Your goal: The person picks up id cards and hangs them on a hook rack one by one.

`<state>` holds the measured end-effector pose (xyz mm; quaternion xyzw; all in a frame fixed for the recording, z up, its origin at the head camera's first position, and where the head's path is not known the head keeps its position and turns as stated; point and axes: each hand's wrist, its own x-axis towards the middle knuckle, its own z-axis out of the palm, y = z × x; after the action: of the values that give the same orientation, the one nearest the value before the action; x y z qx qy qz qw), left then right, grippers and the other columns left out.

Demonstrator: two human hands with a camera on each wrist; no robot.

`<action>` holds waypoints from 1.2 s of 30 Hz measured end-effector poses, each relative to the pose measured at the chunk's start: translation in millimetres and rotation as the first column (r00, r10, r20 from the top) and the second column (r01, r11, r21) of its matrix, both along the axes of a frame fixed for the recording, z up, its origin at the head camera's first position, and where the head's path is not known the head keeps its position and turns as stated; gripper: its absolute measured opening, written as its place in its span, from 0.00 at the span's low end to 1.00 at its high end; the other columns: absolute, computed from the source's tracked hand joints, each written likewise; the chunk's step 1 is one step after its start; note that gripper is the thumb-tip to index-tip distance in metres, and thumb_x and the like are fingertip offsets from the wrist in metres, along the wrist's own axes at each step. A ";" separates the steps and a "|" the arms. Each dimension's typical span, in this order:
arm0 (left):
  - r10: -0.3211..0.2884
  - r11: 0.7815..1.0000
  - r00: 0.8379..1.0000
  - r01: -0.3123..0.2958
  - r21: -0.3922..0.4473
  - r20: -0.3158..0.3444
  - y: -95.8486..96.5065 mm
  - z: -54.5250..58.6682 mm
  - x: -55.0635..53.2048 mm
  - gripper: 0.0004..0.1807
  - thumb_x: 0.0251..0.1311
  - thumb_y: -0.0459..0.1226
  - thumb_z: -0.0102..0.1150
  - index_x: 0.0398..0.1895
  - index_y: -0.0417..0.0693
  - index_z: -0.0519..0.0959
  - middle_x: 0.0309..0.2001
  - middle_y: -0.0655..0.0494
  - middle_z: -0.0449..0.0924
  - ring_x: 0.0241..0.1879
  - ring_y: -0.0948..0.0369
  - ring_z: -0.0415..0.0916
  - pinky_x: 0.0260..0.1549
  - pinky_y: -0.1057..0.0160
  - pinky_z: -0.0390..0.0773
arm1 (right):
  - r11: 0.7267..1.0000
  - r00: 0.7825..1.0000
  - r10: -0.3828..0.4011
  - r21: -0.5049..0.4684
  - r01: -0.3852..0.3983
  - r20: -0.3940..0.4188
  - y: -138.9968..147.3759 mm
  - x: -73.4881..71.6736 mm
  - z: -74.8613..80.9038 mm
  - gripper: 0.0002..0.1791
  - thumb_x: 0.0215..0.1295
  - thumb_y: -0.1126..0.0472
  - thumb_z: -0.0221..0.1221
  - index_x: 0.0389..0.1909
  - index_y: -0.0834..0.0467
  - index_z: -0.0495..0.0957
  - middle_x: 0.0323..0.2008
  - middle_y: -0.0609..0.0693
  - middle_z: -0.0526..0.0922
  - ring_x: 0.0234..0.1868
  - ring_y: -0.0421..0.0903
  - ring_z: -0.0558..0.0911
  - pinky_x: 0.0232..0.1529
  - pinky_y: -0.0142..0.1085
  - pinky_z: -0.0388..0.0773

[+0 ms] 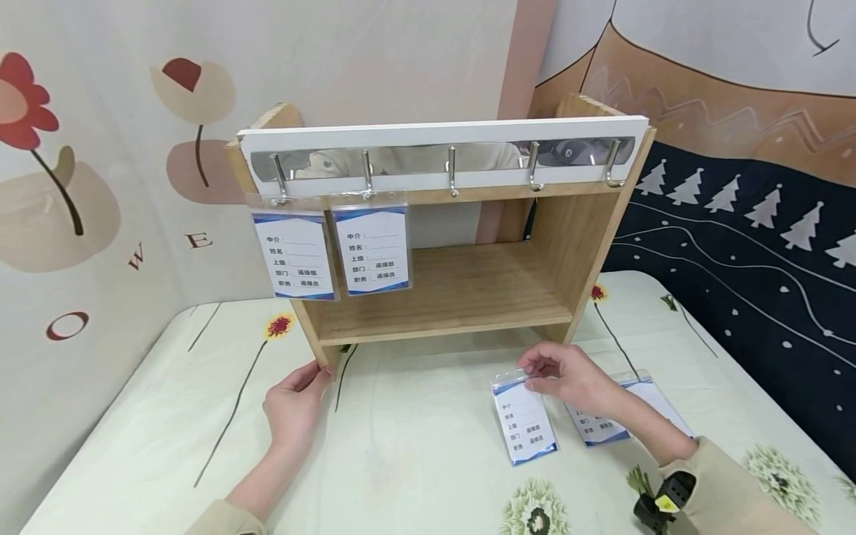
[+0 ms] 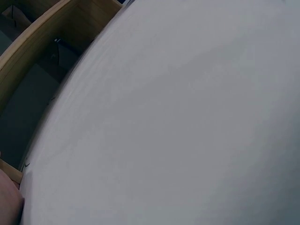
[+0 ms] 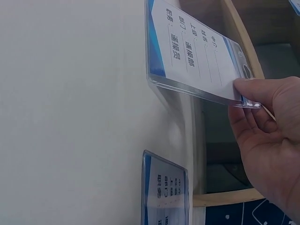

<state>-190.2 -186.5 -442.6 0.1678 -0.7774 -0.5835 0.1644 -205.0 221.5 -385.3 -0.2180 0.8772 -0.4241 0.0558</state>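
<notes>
My right hand (image 1: 568, 377) pinches the top edge of a badge holder (image 1: 524, 422), a clear plastic sleeve with a white and blue card. In the right wrist view the thumb lies over that holder (image 3: 197, 54), which is tilted above the cloth. A second badge holder (image 1: 602, 423) lies on the cloth, partly behind the right forearm. My left hand (image 1: 294, 409) grips the front left foot of the wooden shelf (image 1: 441, 290). Two more badge holders, a left one (image 1: 296, 256) and a right one (image 1: 371, 249), hang from the two leftmost hooks on the shelf's white rail (image 1: 441, 134).
Three further hooks, a middle one (image 1: 452, 171), another (image 1: 535, 167) and the far right one (image 1: 612, 165), carry nothing. A flowered cloth (image 1: 414, 446) covers the surface. Patterned curtains, one pale (image 1: 374, 59) and one dark (image 1: 735, 245), stand close behind and to the right.
</notes>
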 end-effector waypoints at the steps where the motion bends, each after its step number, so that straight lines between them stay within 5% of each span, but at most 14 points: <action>1: 0.001 1.000 1.000 -0.001 0.000 0.000 0.0 0.0 0.0 0.18 0.67 0.40 0.66 0.55 0.37 0.85 0.51 0.40 0.85 0.34 0.84 0.77 0.35 0.81 0.76 | 1.000 1.000 0.001 -0.003 -0.001 0.003 0.0 0.0 0.4 0.12 0.65 0.72 0.67 0.48 0.62 0.82 0.42 0.50 0.83 0.43 0.48 0.78 0.47 0.33 0.80; 36: 0.001 1.000 1.000 0.000 -0.008 0.009 -0.2 0.2 -0.2 0.18 0.68 0.41 0.66 0.55 0.38 0.85 0.51 0.41 0.86 0.34 0.84 0.77 0.35 0.81 0.76 | 0.997 0.998 0.068 -0.027 -0.067 0.007 -5.5 -1.5 4.4 0.11 0.66 0.71 0.67 0.48 0.62 0.82 0.43 0.50 0.83 0.44 0.50 0.78 0.48 0.32 0.79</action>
<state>-190.4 -186.7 -442.4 0.1699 -0.7803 -0.5797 0.1619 -206.5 216.0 -380.9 -0.2465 0.8633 -0.4346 0.0706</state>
